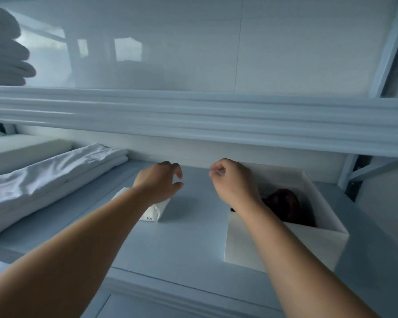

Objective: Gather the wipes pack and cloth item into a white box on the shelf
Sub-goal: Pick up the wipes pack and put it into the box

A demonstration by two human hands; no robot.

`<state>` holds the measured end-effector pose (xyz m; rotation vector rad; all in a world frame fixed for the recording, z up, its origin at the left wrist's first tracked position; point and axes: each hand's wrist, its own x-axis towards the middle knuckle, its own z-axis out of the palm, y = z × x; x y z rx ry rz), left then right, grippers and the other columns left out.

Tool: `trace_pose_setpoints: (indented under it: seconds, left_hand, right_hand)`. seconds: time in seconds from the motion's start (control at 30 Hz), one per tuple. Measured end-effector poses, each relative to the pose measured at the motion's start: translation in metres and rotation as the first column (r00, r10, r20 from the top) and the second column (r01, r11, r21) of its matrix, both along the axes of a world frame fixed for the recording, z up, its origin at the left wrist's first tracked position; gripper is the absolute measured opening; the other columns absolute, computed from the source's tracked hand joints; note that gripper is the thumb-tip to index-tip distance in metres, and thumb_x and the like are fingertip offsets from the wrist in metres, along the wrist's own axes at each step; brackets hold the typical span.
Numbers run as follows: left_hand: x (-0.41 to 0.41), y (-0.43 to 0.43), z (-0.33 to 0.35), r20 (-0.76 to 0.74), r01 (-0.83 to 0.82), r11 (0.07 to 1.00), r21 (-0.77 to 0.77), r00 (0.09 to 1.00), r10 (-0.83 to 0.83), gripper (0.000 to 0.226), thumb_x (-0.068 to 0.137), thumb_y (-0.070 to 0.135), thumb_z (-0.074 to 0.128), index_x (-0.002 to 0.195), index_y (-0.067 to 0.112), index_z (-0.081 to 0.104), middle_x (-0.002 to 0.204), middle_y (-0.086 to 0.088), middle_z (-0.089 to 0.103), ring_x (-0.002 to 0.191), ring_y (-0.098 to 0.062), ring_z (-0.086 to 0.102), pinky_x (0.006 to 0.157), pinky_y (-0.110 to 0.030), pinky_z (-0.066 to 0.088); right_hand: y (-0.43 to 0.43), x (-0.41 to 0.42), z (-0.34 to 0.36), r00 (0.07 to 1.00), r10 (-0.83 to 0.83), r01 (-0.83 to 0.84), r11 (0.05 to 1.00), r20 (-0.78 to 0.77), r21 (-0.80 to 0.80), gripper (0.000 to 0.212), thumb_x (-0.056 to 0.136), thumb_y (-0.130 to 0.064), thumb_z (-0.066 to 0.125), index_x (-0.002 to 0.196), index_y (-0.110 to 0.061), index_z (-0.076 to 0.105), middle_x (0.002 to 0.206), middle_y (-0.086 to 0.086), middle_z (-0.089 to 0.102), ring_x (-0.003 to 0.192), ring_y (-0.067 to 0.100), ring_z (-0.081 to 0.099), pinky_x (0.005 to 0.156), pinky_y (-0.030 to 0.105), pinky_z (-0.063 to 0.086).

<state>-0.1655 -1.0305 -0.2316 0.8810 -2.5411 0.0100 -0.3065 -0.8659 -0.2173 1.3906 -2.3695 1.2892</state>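
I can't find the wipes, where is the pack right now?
In the head view, the wipes pack sits on the shelf, left of the white box, partly hidden under the left hand. It is not in the box yet.

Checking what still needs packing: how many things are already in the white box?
1: a dark cloth item lies in the white box, on the shelf. The right hand and the box wall may hide more.
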Motion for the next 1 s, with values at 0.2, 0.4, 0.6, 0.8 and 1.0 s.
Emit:
trace_pose_setpoints:
  seconds: [0.2,0.4,0.6,0.8,1.0]
  left_hand:
    - [0.045,-0.047,-0.006,0.041,-0.027,1.000,0.016,0.999,0.026,0.029,0.086,0.053,0.061,0.113,0.042,0.058,0.119,0.014,0.058,0.097,-0.012,0.059,0.069,-0.031,0.042]
    - [0.083,-0.099,-0.020,0.145,-0.026,0.997,0.066,0.989,0.017,0.056,0.081,0.065,0.063,0.131,0.042,0.050,0.132,0.008,0.053,0.110,-0.016,0.058,0.074,-0.032,0.046]
    - [0.098,-0.136,-0.038,0.187,0.042,0.992,0.115,0.980,-0.063,0.077,0.070,0.075,0.066,0.138,0.044,0.045,0.137,0.008,0.050,0.116,-0.016,0.056,0.075,-0.031,0.043]
    - [0.092,-0.164,-0.059,0.243,0.148,0.976,0.162,0.952,-0.185,0.093,0.063,0.077,0.070,0.144,0.045,0.037,0.142,0.011,0.048,0.124,-0.017,0.051,0.078,-0.033,0.045]
    - [0.082,-0.182,-0.074,0.277,0.242,0.929,0.279,0.906,-0.319,0.110,0.051,0.078,0.075,0.146,0.042,0.034,0.139,0.011,0.049,0.128,-0.020,0.045,0.096,-0.043,0.046]
  right_hand:
    - [-0.042,0.040,-0.003,0.999,-0.011,0.011,1.000,-0.034,0.014,0.022,0.094,-0.030,0.058,0.113,-0.025,0.069,0.119,-0.004,0.070,0.113,0.018,0.063,0.094,0.034,0.051]
    - [-0.091,0.076,-0.025,1.000,-0.028,0.028,0.997,0.000,0.077,0.024,0.094,-0.028,0.058,0.116,-0.024,0.068,0.122,-0.001,0.068,0.115,0.018,0.062,0.096,0.034,0.050]
    - [-0.130,0.098,-0.056,0.993,-0.115,0.111,0.978,0.014,0.176,0.030,0.095,-0.024,0.058,0.125,-0.024,0.063,0.130,0.005,0.063,0.119,0.024,0.060,0.097,0.032,0.047]
    - [-0.149,0.110,-0.079,0.979,-0.200,0.189,0.960,0.032,0.205,0.032,0.095,-0.023,0.057,0.127,-0.024,0.063,0.129,0.010,0.058,0.115,0.029,0.061,0.093,0.034,0.049]
    - [-0.154,0.107,-0.088,0.962,-0.271,0.258,0.945,0.041,0.200,0.033,0.094,-0.026,0.058,0.127,-0.026,0.062,0.124,0.007,0.057,0.112,0.028,0.061,0.088,0.034,0.049]
